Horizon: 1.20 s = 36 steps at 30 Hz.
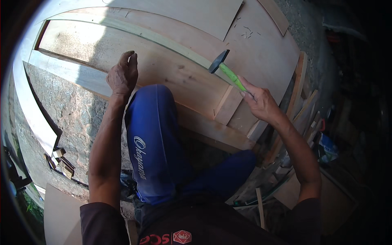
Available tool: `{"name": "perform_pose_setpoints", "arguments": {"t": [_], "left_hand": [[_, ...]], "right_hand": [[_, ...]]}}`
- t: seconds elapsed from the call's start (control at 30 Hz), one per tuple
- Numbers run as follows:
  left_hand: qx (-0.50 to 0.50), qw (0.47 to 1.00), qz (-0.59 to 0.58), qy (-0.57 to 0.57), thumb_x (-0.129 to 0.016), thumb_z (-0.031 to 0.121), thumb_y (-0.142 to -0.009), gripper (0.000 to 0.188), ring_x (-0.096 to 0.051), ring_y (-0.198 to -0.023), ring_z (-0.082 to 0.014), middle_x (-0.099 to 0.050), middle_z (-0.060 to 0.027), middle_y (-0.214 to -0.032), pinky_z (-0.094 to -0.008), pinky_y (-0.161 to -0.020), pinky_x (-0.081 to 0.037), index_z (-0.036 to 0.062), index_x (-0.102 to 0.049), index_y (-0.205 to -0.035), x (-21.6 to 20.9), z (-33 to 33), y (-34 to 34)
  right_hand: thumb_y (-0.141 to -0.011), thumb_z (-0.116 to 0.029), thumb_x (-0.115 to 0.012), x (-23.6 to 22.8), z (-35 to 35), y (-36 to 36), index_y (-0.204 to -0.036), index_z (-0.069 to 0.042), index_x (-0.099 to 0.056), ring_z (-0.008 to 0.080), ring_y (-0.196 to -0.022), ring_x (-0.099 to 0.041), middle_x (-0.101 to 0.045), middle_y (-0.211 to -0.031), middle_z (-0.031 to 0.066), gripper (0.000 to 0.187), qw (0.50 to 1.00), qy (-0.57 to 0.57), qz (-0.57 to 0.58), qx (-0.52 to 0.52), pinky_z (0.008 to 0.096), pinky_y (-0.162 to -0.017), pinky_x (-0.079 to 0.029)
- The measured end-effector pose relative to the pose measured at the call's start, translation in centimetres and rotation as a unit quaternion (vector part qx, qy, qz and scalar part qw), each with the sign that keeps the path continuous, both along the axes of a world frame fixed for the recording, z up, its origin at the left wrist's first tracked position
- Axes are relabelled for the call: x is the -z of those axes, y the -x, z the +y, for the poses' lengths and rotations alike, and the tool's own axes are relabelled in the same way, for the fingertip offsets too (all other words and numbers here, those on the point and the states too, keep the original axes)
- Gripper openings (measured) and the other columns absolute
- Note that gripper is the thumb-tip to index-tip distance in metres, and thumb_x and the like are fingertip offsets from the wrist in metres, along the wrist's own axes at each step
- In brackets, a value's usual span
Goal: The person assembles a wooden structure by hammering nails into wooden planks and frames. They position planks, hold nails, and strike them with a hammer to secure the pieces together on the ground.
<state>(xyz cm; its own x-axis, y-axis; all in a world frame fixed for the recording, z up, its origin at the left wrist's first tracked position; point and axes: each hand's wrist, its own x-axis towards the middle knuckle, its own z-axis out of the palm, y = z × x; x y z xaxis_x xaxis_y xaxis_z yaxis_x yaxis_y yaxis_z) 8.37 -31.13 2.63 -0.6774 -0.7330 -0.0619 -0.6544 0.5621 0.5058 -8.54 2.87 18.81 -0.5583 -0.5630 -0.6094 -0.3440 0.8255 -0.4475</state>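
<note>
My right hand (262,101) is wrapped round the green handle of a hammer (231,75). The dark metal head of the hammer is raised over the far rail (171,44) of a wooden frame. My left hand (122,75) is over the frame's recessed wooden panel (159,67), its fingers bent and pressed together. Whatever may be between those fingertips is too small to make out. Closer to me, the near rail (65,67) runs along the frame below my left hand. A short crosspiece (227,107) joins the rails at the right end.
Several loose nails (247,32) lie on the plywood sheet (261,53) beyond the frame. Another thin board (192,14) rests at the far side. My blue-trousered knee (153,122) is against the near rail. Small wood offcuts (63,161) sit on the rough ground at left.
</note>
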Motion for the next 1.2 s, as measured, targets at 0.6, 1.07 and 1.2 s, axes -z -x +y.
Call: {"name": "perform_pose_setpoints", "arguments": {"t": [0.6,1.07,1.2], "left_hand": [[0.146,0.988,-0.056,0.011,-0.058,0.030,-0.096,0.017,-0.068,-0.089,-0.0338,-0.070,-0.0125,-0.087,-0.0451,-0.080,-0.051,0.0170,-0.063,-0.105,3.1,0.3,-1.5],[0.144,0.988,-0.050,-0.002,-0.056,0.035,-0.098,0.019,-0.069,-0.088,-0.0356,-0.072,-0.0124,-0.089,-0.0474,-0.077,-0.052,0.0207,-0.064,-0.108,3.8,0.3,-1.2],[0.146,0.988,-0.053,-0.001,-0.056,0.035,-0.098,0.019,-0.069,-0.088,-0.0356,-0.072,-0.0124,-0.089,-0.0475,-0.077,-0.052,0.0208,-0.064,-0.109,3.6,0.0,-1.1]], "right_hand": [[-0.100,-0.010,-0.051,-0.4,-1.1,1.6,-0.151,-0.011,-0.042,0.0457,-0.091,-0.067,-0.066,-0.097,0.0318,0.052,0.999,-0.029,0.009,-0.045,0.0391,-0.087,-0.053],[-0.099,-0.006,-0.053,1.4,1.4,-0.3,-0.152,-0.007,-0.038,0.0381,-0.084,-0.071,-0.065,-0.087,0.0295,0.056,0.996,-0.042,0.016,-0.083,0.0319,-0.076,-0.051],[-0.099,-0.007,-0.052,1.6,2.0,2.3,-0.153,-0.006,-0.037,0.0419,-0.087,-0.069,-0.066,-0.093,0.0297,0.056,0.980,-0.003,0.032,-0.195,0.0368,-0.084,-0.053]]}}
